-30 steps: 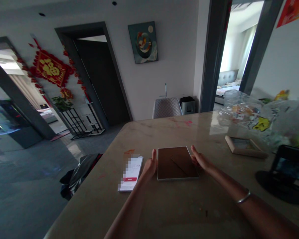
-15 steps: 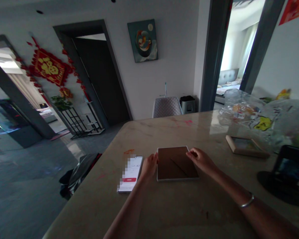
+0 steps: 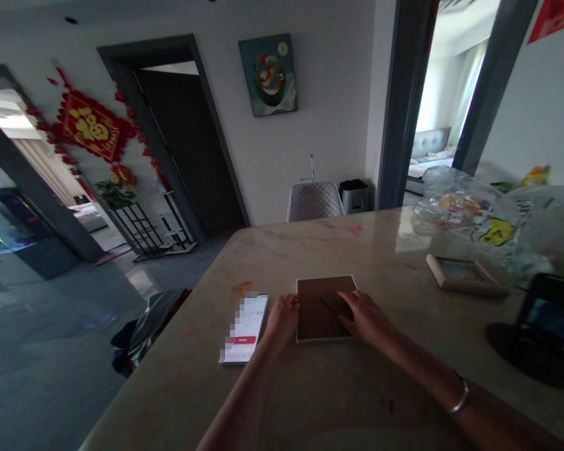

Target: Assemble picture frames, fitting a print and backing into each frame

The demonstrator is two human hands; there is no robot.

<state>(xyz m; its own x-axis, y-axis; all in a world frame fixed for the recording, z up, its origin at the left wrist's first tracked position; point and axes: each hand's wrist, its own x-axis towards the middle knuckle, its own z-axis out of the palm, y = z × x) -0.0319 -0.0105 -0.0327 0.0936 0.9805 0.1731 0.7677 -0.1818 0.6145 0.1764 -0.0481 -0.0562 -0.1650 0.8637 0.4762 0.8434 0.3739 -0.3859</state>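
Note:
A flat rectangular picture frame (image 3: pixel 317 319) lies on the table with its brown back up and a thin white rim around it. A slim dark diagonal line, perhaps the edge of a stand leg, crosses the back. My left hand (image 3: pixel 284 316) is closed at its left edge, fingers curled against the rim. Over the right half reaches my right hand (image 3: pixel 364 316), thumb and fingers apart near the diagonal line. Whether its fingertips touch the back, I cannot tell. Beside my left hand lies a phone (image 3: pixel 247 326) with a lit, partly blurred-out screen.
At the right are a wooden frame (image 3: pixel 467 277), a dark screen on a round stand (image 3: pixel 540 332) and clear plastic bags (image 3: pixel 479 213). A grey quilted chair (image 3: pixel 316 200) stands behind the table (image 3: pixel 310 401). The table's left edge drops to the floor near a dark bag (image 3: pixel 150 326).
My right hand has moved left and slightly down from the frame's upper right edge onto its back, and its pinched fingers have spread. My left hand stays at the left edge.

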